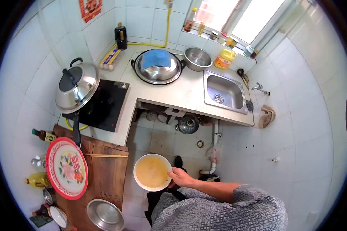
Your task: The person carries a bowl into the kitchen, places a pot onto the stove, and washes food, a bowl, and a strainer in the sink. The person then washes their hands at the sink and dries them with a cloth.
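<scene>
My right hand (180, 178) is closed on the rim of a white bowl (136, 178), at the bowl's right side. A yellow-orange liquid (152, 172), possibly beaten egg, fills much of the bowl. The bowl is held over the floor, just right of a wooden board (104, 169). A pair of chopsticks (106, 156) lies across that board. Left of them, a red-rimmed enamel tray (52, 175) with a floral pattern rests tilted. Below is a round metal dish (105, 213). My left hand is out of view.
A lidded pan (81, 86) stands on the black cooktop (111, 104), its handle pointing toward the board. On the counter are a covered wok (160, 75) with a blue cloth (156, 59), a steel basin (197, 59) and a sink (224, 92). Bottles line the left wall.
</scene>
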### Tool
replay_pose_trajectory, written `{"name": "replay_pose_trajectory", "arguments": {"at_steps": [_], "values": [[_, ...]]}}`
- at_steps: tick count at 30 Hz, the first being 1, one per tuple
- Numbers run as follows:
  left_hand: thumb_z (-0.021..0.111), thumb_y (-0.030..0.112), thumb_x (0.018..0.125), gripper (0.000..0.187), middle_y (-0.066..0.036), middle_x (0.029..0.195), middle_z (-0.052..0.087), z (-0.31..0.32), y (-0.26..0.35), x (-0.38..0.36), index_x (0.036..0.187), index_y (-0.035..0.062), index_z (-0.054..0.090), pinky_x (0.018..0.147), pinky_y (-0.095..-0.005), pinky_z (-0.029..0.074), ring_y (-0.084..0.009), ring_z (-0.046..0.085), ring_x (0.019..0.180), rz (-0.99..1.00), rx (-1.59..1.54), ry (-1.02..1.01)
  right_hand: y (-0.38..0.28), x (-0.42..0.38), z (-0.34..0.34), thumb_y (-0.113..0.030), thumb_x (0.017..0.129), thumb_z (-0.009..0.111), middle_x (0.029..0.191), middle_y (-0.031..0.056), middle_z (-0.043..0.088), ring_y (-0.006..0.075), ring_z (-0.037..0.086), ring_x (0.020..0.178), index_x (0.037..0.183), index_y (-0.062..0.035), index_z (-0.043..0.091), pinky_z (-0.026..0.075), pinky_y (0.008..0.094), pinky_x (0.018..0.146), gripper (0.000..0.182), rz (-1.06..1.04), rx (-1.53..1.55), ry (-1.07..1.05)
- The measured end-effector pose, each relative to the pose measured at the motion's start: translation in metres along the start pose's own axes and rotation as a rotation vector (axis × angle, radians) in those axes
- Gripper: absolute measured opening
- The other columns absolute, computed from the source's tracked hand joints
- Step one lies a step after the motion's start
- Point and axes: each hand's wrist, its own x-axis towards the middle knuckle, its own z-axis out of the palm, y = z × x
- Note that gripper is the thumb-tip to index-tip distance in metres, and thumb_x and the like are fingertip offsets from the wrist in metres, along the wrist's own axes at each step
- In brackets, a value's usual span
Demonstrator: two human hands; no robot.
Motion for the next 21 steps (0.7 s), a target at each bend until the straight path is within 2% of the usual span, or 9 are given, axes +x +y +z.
{"name": "replay_pose_trajectory", "arguments": {"at_steps": [4,8,9,11,13,15,18,19,21], "values": [[0.056,0.025,0.093,0.044,-0.015,0.126,0.06,0.035,0.127,-0.056,0.129,0.0009,0.054,0.1,-0.0452,0.046,-0.0313,0.057,0.117,-0.101,-0.49,-0.283,0.012,-0.004,-0.044,-0.017,0.101,0.037,0.104,0.0166,0.063,0.0242,0.07,0.078,0.127,0.0072,0.045,0.062,0.0352,0.067,0.036,-0.012,0.076,0.095],[0.055,0.026,0.095,0.041,-0.014,0.124,0.062,0.094,0.286,-0.143,0.128,0.0019,0.056,0.098,-0.0444,0.048,-0.0301,0.058,0.115,-0.189,-0.912,-0.917,0.013,-0.009,-0.096,-0.016,0.099,0.037,0.095,0.0195,0.066,0.0242,0.071,0.073,0.118,0.0108,0.049,0.062,0.0351,0.063,0.035,-0.018,0.143,0.181],[0.057,0.021,0.097,0.034,-0.011,0.117,0.064,0.1,0.358,-0.182,0.124,0.001,0.058,0.091,-0.037,0.052,-0.023,0.063,0.107,-0.254,-0.988,-1.075,0.01,-0.009,-0.115,-0.016,0.099,0.037,0.095,0.0195,0.066,0.0242,0.071,0.073,0.118,0.0108,0.049,0.062,0.0351,0.063,0.035,-0.023,0.162,0.181],[0.062,0.016,0.093,0.036,-0.014,0.118,0.063,0.112,0.439,-0.247,0.124,-0.0014,0.055,0.093,-0.0367,0.052,-0.0233,0.062,0.107,-0.223,-1.027,-1.291,0.011,-0.015,-0.144,-0.015,0.099,0.037,0.093,0.0196,0.066,0.024,0.071,0.072,0.117,0.0112,0.049,0.062,0.0352,0.063,0.034,-0.032,0.189,0.233],[0.065,0.007,0.09,0.024,-0.017,0.12,0.062,0.134,0.49,-0.299,0.109,-0.0016,0.054,0.092,-0.0388,0.053,-0.0253,0.064,0.105,-0.19,-1.016,-1.407,0.012,-0.018,-0.179,-0.014,0.098,0.038,0.091,0.019,0.067,0.0238,0.071,0.072,0.115,0.0116,0.05,0.061,0.0351,0.062,0.033,-0.034,0.196,0.255],[0.067,0.005,0.09,0.022,-0.013,0.113,0.064,0.154,0.532,-0.344,0.105,0.0026,0.052,0.086,-0.0358,0.055,-0.0209,0.065,0.096,-0.178,-0.986,-1.474,0.014,-0.019,-0.21,-0.013,0.098,0.038,0.092,0.0188,0.067,0.0234,0.071,0.072,0.115,0.012,0.049,0.061,0.0346,0.062,0.032,-0.055,0.205,0.335],[0.067,0.007,0.092,0.016,-0.006,0.096,0.064,0.189,0.574,-0.405,0.1,0.0056,0.053,0.071,-0.0255,0.054,-0.0115,0.063,0.083,-0.123,-0.984,-1.574,0.003,-0.027,-0.253,-0.014,0.098,0.039,0.092,0.0187,0.067,0.0231,0.071,0.071,0.117,0.0111,0.047,0.061,0.0333,0.061,0.032,-0.06,0.319,0.38],[0.065,0.01,0.095,0.009,-0.007,0.1,0.066,0.207,0.58,-0.422,0.095,0.0049,0.058,0.076,-0.0265,0.053,-0.0114,0.064,0.085,-0.037,-0.938,-1.605,0.003,-0.026,-0.267,-0.014,0.098,0.039,0.092,0.0187,0.067,0.0231,0.071,0.071,0.117,0.0111,0.047,0.061,0.0333,0.061,0.032,-0.059,0.33,0.393],[0.069,0.01,0.092,0.013,-0.009,0.1,0.067,0.224,0.607,-0.462,0.086,0.0025,0.061,0.076,-0.0255,0.052,-0.0106,0.063,0.087,0.177,-0.887,-1.558,0.004,-0.025,-0.29,-0.014,0.098,0.038,0.092,0.0182,0.067,0.023,0.071,0.071,0.117,0.0105,0.048,0.061,0.033,0.06,0.032,-0.094,0.387,0.424]]}}
